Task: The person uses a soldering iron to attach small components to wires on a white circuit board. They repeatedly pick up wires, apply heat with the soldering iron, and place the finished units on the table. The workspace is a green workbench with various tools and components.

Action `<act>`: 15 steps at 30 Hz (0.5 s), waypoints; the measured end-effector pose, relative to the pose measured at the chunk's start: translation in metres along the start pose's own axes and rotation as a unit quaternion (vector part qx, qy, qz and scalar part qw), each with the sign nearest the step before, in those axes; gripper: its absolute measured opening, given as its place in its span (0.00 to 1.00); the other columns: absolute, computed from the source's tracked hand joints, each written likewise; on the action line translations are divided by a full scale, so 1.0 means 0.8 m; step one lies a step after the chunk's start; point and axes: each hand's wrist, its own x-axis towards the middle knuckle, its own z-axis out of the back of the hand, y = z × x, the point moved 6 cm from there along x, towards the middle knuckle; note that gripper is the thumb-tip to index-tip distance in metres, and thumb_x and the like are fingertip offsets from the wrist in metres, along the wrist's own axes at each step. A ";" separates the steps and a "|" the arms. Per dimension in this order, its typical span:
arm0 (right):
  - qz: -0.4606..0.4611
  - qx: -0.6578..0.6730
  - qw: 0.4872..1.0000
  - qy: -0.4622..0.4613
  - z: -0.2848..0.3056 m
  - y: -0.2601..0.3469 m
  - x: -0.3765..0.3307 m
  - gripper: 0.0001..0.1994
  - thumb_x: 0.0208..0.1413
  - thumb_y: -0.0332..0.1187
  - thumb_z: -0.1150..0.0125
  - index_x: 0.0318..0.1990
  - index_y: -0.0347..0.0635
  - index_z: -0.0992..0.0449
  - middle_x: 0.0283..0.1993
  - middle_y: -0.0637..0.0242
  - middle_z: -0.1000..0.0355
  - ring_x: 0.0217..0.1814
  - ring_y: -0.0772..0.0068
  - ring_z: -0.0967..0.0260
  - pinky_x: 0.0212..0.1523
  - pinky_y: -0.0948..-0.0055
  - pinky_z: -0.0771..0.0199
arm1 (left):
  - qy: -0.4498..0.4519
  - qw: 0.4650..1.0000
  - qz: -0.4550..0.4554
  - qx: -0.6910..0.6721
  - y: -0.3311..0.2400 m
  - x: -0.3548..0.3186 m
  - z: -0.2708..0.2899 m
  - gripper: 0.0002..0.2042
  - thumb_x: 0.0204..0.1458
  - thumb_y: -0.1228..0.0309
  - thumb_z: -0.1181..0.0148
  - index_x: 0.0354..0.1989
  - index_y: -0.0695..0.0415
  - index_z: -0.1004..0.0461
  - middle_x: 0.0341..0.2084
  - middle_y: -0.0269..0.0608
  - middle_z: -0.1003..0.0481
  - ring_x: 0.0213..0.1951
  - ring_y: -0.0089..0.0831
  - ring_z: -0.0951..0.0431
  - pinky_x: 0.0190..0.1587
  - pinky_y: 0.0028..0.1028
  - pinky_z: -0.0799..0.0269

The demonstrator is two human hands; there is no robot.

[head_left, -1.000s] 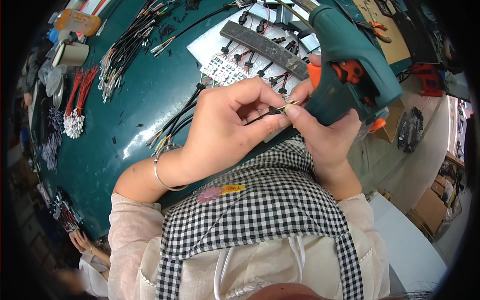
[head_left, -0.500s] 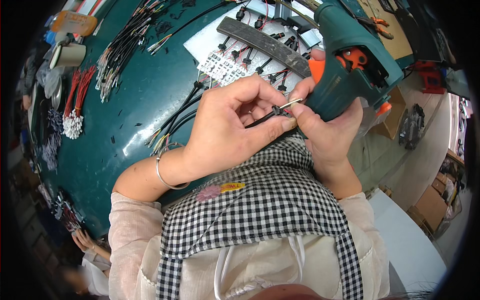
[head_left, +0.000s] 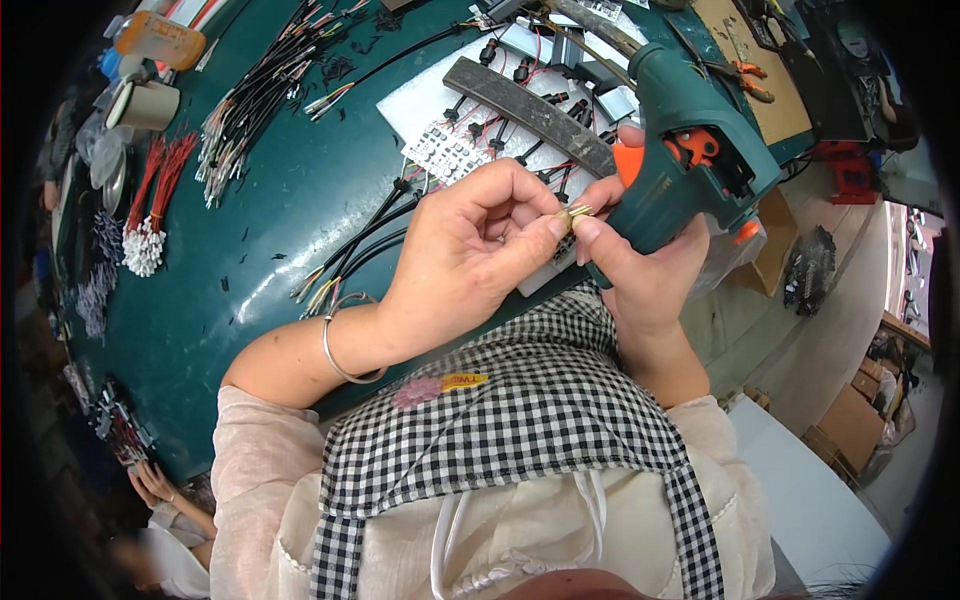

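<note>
Your left grip (head_left: 480, 255) is pinched: thumb and forefinger are together on the pale wire ends (head_left: 578, 211). Your right grip (head_left: 650, 270) is closed around the green gun-shaped tool (head_left: 655, 195), with its thumb and forefinger brought up to the same wire ends. Whether these two digits press on the wires or only steady them cannot be told. The wire ends are located between both sets of fingertips, in front of your apron (head_left: 500, 420), near the close edge of the bench (head_left: 290, 225). This position probably gives you a short, steady view of small parts. Carrying the tool in the palm appears to leave your finger and thumb free for fine handling without setting it down.

Beyond your fingers, a white sheet (head_left: 400, 105) carries a panel of small circuit boards (head_left: 445, 152) and several black connectors. A dark bar (head_left: 530, 115) lies across the wired parts, presumably as a weight to hold them in line. Loose black cables (head_left: 335, 268) lie just beside your left forearm, likely for easy reach.

Farther left, black leads (head_left: 260, 90) and red wires (head_left: 158, 180) lie in separate bunches, apparently sorted by kind. Orange-handled pliers (head_left: 752, 82) lie at the far right, away from the fine work.
</note>
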 end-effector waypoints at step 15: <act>0.025 -0.036 0.999 0.018 -0.001 0.008 -0.002 0.26 0.46 0.17 0.38 0.55 0.25 0.37 0.32 0.57 0.26 0.28 0.76 0.29 0.28 0.80 0.27 | 0.024 0.991 0.103 -0.079 0.005 0.003 0.006 0.03 0.55 0.76 0.45 0.33 0.63 0.30 0.26 0.28 0.28 0.27 0.09 0.33 0.28 0.12 0.37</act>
